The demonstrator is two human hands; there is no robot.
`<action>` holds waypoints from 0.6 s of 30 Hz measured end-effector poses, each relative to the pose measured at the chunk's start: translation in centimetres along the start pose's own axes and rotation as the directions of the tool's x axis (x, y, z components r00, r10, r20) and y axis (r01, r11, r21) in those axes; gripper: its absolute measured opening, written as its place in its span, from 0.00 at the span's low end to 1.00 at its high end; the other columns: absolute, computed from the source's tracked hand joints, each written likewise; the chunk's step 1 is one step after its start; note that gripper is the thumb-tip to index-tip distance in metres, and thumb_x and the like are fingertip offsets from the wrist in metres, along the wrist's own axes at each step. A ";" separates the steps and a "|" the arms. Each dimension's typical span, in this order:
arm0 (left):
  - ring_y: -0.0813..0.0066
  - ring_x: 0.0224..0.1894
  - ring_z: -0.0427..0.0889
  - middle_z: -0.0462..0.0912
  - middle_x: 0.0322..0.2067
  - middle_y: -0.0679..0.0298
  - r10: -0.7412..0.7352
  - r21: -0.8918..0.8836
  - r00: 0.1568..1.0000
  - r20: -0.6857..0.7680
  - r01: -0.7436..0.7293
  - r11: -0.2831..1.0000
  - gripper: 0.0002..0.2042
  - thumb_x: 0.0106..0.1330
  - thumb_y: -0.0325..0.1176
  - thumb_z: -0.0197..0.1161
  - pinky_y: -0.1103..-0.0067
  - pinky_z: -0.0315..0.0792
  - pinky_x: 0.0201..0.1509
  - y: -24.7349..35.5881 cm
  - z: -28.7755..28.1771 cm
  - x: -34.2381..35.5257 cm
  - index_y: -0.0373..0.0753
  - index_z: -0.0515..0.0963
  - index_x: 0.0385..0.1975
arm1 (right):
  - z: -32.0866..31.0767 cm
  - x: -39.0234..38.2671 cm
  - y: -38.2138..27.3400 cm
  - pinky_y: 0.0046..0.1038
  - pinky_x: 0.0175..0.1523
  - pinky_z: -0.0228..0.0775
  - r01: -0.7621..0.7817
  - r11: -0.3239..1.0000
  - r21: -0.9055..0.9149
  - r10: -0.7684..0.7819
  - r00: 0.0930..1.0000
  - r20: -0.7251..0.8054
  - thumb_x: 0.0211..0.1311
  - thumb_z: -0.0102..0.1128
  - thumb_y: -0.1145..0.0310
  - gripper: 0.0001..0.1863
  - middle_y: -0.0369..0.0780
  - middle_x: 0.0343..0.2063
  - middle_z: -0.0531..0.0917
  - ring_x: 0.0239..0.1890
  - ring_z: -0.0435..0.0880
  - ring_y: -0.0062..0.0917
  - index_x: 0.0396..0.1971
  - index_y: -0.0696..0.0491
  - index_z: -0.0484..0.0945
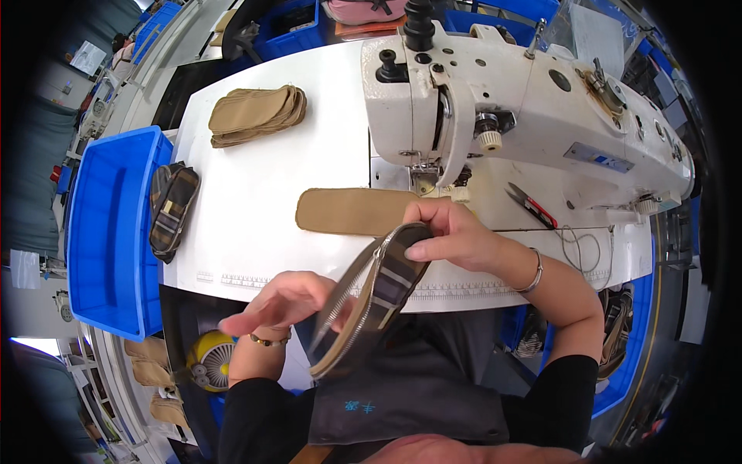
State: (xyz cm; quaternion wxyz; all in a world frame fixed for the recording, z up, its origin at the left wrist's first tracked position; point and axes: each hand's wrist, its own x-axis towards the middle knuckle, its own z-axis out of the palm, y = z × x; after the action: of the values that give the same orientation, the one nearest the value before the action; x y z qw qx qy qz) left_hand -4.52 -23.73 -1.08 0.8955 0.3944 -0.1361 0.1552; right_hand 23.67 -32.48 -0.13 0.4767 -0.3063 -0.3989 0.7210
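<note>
In my right hand point(444, 236), thumb and fingers pinch a plaid pouch point(386, 282) at its upper end, above the table's front edge, with its long zipper open. My left hand point(290, 301) is at the pouch's lower left, thumb stretched out and fingers loosely apart, some fingertips hidden behind or inside it. A flat tan fabric piece point(340, 209) lies just beyond the pouch, beside the needle area of the white sewing machine point(525, 93). A stack of tan pieces point(255, 116) lies at the back left of the white table point(224, 185).
A blue bin point(108, 232) stands left, with a folded plaid pouch point(171, 213) beside it. Red-handled snips point(537, 209) and a loose cord point(580, 247) lie right. Another blue bin point(618, 387) holds plaid items at lower right. A person point(124, 50) is in the far upper-left background.
</note>
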 end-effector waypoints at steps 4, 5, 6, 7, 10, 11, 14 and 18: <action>0.78 0.30 0.77 0.79 0.28 0.63 -0.469 0.272 0.842 -0.265 0.532 0.802 0.27 0.70 0.58 0.58 0.80 0.72 0.40 0.9 2.0 1.7 0.32 0.78 0.35 | 0.2 0.1 0.4 0.18 0.45 0.72 -0.011 1.000 -0.012 0.010 1.000 -0.024 0.58 0.71 0.73 0.10 0.31 0.34 0.84 0.36 0.80 0.12 0.37 0.55 0.79; 0.82 0.24 0.71 0.74 0.22 0.69 -0.383 0.165 0.866 -0.322 0.450 0.878 0.21 0.74 0.49 0.56 0.83 0.68 0.33 -0.2 2.6 2.1 0.36 0.75 0.26 | 0.3 0.1 0.6 0.18 0.45 0.72 -0.017 0.999 -0.033 0.016 0.999 -0.030 0.56 0.72 0.73 0.11 0.31 0.33 0.84 0.36 0.80 0.12 0.37 0.55 0.80; 0.82 0.24 0.71 0.74 0.22 0.69 -0.382 0.162 0.865 -0.325 0.449 0.879 0.21 0.74 0.49 0.56 0.83 0.68 0.33 -0.3 2.7 2.4 0.36 0.75 0.26 | 0.4 0.2 0.6 0.18 0.45 0.72 -0.021 0.999 -0.031 0.020 0.999 -0.028 0.56 0.72 0.73 0.11 0.31 0.33 0.84 0.36 0.80 0.12 0.37 0.55 0.80; 0.82 0.24 0.70 0.73 0.20 0.70 -0.386 0.185 0.840 -0.382 0.479 0.858 0.21 0.75 0.48 0.55 0.83 0.66 0.31 -0.2 2.6 2.8 0.36 0.75 0.25 | 0.6 0.1 0.5 0.18 0.42 0.72 -0.067 0.990 -0.123 0.068 0.998 0.002 0.54 0.75 0.72 0.12 0.32 0.32 0.84 0.34 0.80 0.12 0.36 0.56 0.80; 0.81 0.21 0.66 0.70 0.17 0.70 -0.343 0.199 0.785 -0.516 0.499 0.843 0.22 0.77 0.45 0.51 0.83 0.61 0.27 -0.7 2.9 3.5 0.37 0.74 0.22 | 1.0 0.0 0.1 0.17 0.37 0.71 -0.154 0.955 -0.251 0.180 0.980 0.084 0.49 0.79 0.69 0.16 0.32 0.29 0.85 0.31 0.79 0.11 0.35 0.59 0.83; 0.82 0.18 0.62 0.68 0.14 0.70 -0.232 0.188 0.794 -0.561 0.396 0.899 0.23 0.77 0.46 0.50 0.82 0.57 0.24 -0.8 2.6 3.9 0.39 0.71 0.20 | 1.3 0.2 -0.2 0.17 0.36 0.71 -0.209 0.891 -0.404 0.303 0.935 0.186 0.49 0.79 0.69 0.16 0.32 0.27 0.85 0.30 0.79 0.11 0.34 0.59 0.83; 0.83 0.15 0.56 0.64 0.12 0.71 -0.085 0.183 0.794 -0.602 0.241 0.953 0.22 0.78 0.45 0.48 0.81 0.50 0.20 -1.7 2.3 4.5 0.42 0.67 0.18 | 1.6 0.1 1.1 0.19 0.33 0.69 -0.179 0.859 -0.480 0.375 0.858 0.352 0.48 0.79 0.70 0.15 0.33 0.24 0.85 0.27 0.78 0.11 0.33 0.61 0.83; 0.84 0.19 0.61 0.67 0.15 0.71 -0.209 0.023 0.773 -0.599 0.277 0.960 0.18 0.76 0.44 0.52 0.82 0.57 0.24 -0.8 0.8 4.2 0.40 0.72 0.25 | 1.4 -0.2 0.6 0.18 0.38 0.73 -0.259 0.826 -0.501 0.323 0.945 0.044 0.47 0.79 0.72 0.16 0.33 0.27 0.85 0.30 0.79 0.11 0.34 0.60 0.83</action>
State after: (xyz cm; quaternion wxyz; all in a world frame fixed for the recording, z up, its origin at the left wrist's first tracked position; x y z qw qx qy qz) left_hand -0.51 -24.10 0.45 0.8823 0.3893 0.2103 0.1602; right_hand 22.32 -33.19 0.10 0.2415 -0.4275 -0.5461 0.6788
